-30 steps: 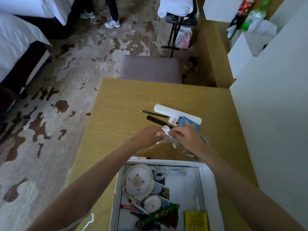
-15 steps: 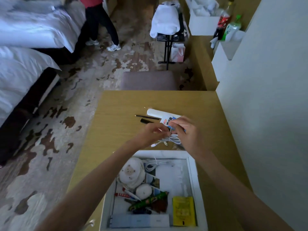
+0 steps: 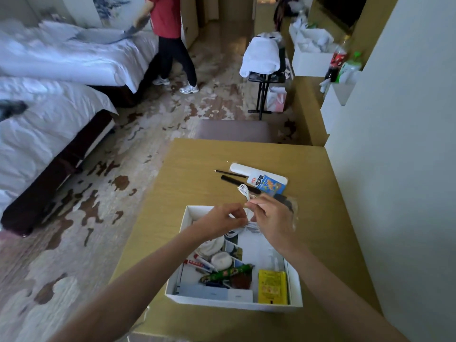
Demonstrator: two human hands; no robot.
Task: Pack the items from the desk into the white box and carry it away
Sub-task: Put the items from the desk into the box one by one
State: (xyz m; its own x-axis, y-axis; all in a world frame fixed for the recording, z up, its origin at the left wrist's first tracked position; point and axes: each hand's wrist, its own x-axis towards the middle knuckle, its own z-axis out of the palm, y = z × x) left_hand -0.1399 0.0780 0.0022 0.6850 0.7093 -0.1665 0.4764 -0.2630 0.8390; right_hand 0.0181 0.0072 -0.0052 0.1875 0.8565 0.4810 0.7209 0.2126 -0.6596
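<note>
Both hands, left and right, pinch the white cable over the box, likely bundling it so it drops in tidily.

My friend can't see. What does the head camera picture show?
Two hands, left hand and right hand, hold a bundled white cable over an open white box of small items on a wooden desk. A pen, comb and blue packet lie beyond.
</note>
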